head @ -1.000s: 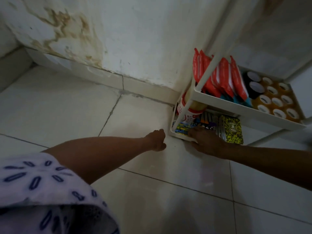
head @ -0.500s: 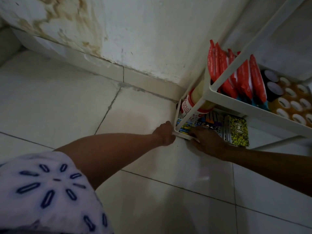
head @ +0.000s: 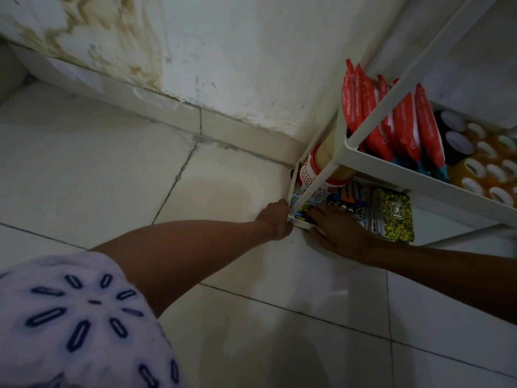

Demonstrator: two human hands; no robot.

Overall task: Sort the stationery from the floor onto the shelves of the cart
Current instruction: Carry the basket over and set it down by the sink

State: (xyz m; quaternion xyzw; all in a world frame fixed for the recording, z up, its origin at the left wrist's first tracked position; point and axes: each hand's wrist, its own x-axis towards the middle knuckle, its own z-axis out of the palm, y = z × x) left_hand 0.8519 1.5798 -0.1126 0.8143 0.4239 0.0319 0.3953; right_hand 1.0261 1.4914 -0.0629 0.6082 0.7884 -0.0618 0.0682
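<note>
Your left hand (head: 275,221) is curled at the front left corner of the cart (head: 419,179), its fingers touching the rim of the bottom shelf (head: 300,224); whether they close round that rim you cannot tell; your right hand (head: 337,229) lies just beside it, fingers straight and slightly spread, pressing down on the coloured packs (head: 303,211) at the front of the same shelf, thumb low against the rim. On that bottom shelf a glue bottle (head: 316,169) with a red and white label stands at the back left corner, beside the post; a yellow and black patterned notebook (head: 394,215) lies flat to the right of your right hand, with more printed packs (head: 351,196) between it and the bottle. On the shelf above, red packets (head: 405,124) stand on edge in a row; to their right sit two black tape rolls (head: 458,138), then a cluster of brown tape rolls (head: 492,169). The cart stands on pale floor tiles (head: 98,163), close against a stained white wall (head: 223,57); a white sleeve (head: 70,317) with dark blue marks fills the lower left.
</note>
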